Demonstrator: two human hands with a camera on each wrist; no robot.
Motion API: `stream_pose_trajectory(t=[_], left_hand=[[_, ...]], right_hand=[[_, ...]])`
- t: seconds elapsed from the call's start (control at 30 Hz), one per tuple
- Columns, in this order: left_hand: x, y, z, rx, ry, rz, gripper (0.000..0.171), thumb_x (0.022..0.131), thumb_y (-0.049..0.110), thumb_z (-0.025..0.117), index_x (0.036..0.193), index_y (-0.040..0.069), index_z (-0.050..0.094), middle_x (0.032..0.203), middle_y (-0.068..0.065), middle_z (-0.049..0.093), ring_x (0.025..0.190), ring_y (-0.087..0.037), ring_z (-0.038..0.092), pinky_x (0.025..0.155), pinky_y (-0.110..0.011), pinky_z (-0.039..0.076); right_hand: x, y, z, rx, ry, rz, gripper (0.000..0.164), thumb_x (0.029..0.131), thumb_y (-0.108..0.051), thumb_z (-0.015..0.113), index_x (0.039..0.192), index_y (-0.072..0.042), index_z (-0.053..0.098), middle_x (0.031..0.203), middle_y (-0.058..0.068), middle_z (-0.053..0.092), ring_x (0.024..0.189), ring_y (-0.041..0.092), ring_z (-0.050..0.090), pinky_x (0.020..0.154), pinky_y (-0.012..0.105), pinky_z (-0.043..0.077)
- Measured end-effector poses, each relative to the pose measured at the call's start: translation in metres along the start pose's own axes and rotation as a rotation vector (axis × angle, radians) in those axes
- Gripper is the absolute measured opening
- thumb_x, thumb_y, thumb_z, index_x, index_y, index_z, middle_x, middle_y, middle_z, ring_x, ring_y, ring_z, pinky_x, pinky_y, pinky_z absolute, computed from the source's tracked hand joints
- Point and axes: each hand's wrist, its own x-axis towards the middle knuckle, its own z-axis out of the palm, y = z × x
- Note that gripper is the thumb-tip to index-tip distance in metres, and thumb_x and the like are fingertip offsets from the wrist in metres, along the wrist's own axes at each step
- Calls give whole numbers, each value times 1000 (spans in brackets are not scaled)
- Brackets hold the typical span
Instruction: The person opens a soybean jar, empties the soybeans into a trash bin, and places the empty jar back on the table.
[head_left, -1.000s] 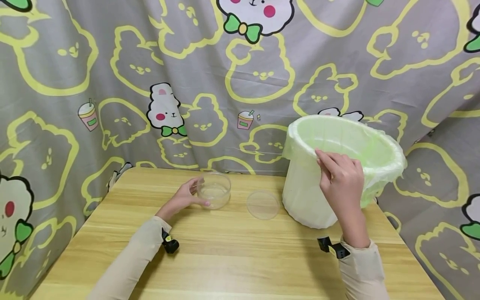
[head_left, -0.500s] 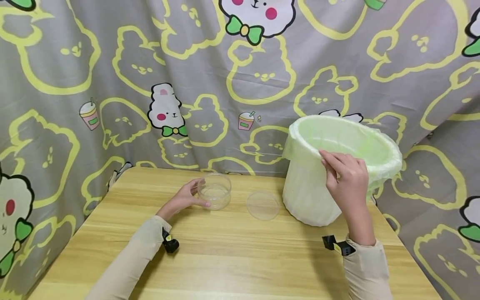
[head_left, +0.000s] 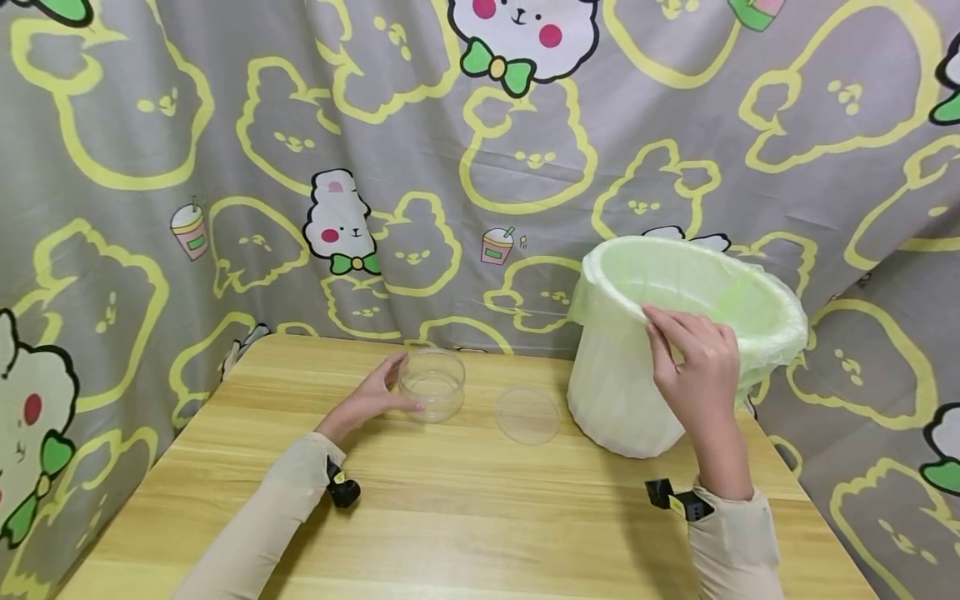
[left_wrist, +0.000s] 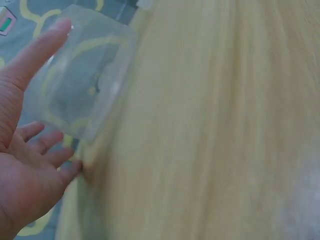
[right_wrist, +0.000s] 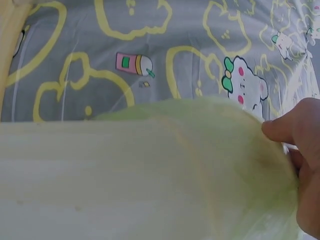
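Observation:
In the head view my left hand [head_left: 378, 393] is around the left side of a clear round plastic container [head_left: 432, 385]. The container stands on the table without a cover. Its wall shows close to my thumb in the left wrist view, above relaxed, slightly bent fingers [left_wrist: 55, 157]. A thin clear round lid [head_left: 527, 414] lies flat to the container's right. My right hand [head_left: 697, 358] pinches the near rim of a white trash can [head_left: 622, 392], which has a pale green bag [head_left: 772, 342] folded over its rim. The right wrist view shows my thumb [right_wrist: 285, 127] at the rim.
A wooden table [head_left: 450, 517] carries everything. A grey curtain [head_left: 420, 125] with yellow cartoon outlines hangs behind it and along both sides. The tall trash can occupies the table's back right.
My right hand has shifted slightly right over the last second, staying at the rim, and the trash can has moved a little. My left hand, the container and the lid keep their places.

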Motion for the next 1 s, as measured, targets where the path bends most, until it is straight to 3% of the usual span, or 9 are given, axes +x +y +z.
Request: stream_pose_trajectory(t=[0.2,0.27,0.37,0.53,0.7,0.83,1.0], left_hand=[[-9,49,2,127,140,11,95,76,48,73,150,31,16,157,-4,15,143,-35,14,109,-63,18],[-8,63,4,178,186,44,89,78,51,70,148,36,17,157,-2,15,144,-31,12,109,-63,18],[-1,71,8,263,248,139,82,78,54,68,144,44,21,156,4,15,145,-25,9,110,-62,19],[0,101,20,375,264,275,81,78,52,69,145,37,27,155,9,18,146,-20,6,110,-61,18],[3,111,32,578,279,388,84,78,52,68,147,22,30,154,0,27,144,-25,16,114,-55,15],[7,111,40,721,288,428,84,79,53,66,147,19,29,152,-5,32,143,-28,21,115,-53,13],[9,111,46,839,254,416,87,80,58,61,149,24,23,154,-1,25,143,-27,20,115,-54,11]], right_hand=[[-3,-9,4,108,74,44,37,80,-10,66,117,-9,67,110,15,68,100,35,59,93,44,32],[-2,-14,11,144,103,20,39,78,-11,65,117,-6,66,115,16,65,105,36,58,103,46,29],[-3,-25,23,183,106,-41,41,78,-11,63,118,-3,64,119,17,63,110,36,57,109,50,27],[-13,-41,45,218,-8,-121,42,82,-16,59,123,-6,61,125,14,60,117,34,55,109,54,28],[-30,-42,69,179,-188,-151,47,84,-18,61,130,-10,56,129,13,57,122,32,51,108,57,28],[-43,-37,84,139,-313,-159,52,84,-21,63,134,-11,53,132,12,55,124,32,48,108,58,27],[-53,-31,99,133,-423,-122,57,84,-28,65,136,-9,50,135,12,52,128,31,45,110,56,23]])
